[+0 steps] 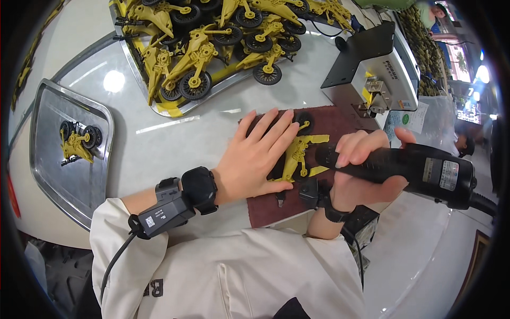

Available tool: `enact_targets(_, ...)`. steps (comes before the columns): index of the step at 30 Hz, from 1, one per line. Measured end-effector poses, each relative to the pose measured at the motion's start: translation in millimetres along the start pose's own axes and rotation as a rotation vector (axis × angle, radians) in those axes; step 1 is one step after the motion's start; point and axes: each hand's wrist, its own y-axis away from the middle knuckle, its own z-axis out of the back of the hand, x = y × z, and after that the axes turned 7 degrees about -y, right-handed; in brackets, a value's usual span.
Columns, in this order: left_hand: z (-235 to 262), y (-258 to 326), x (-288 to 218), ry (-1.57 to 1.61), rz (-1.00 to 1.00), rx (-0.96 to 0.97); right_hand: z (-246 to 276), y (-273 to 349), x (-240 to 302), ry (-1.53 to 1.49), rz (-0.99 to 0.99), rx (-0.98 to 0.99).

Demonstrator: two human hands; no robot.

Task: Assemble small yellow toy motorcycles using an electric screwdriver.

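Yellow against the red-brown cloth (pixel 268 210), the toy motorcycle (pixel 295 154) lies partly beneath my left hand (pixel 255 155), its fingers straight, slightly parted, gripping nothing. My right hand (pixel 364 189) curls its fingers closed around the black power tool (pixel 406 167), nose beside the toy. I judge steady left-hand pressure and a well-aligned tool work best.
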Motion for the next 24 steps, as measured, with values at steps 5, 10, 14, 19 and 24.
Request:
enact_targets(5, -0.1, -1.2, 0.5, 0.017, 0.007, -0.003, 1.2, -3.2, -5.5, -0.015, -0.024, 0.041)
enact_targets(10, 0.0, -4.3, -0.2, 0.004, -0.003, 0.006, -2.8, 1.2, -5.9, 0.172, -0.032, 0.1)
enact_targets(14, 1.6, -3.2, 0.1, 0.007, 0.005, 0.009, 16.7, -14.3, 11.9, 0.055, 0.007, 0.226)
enact_targets(19, 4.2, -4.0, -2.0, -0.02, -0.009, 0.029, 30.0, -73.7, 34.5, 0.506, 0.479, -0.364)
enact_targets(24, 4.0, -1.2, -1.7, 0.002, 0.0, 0.003, 40.1, -92.7, 24.0, 0.485, 0.378, -0.384)
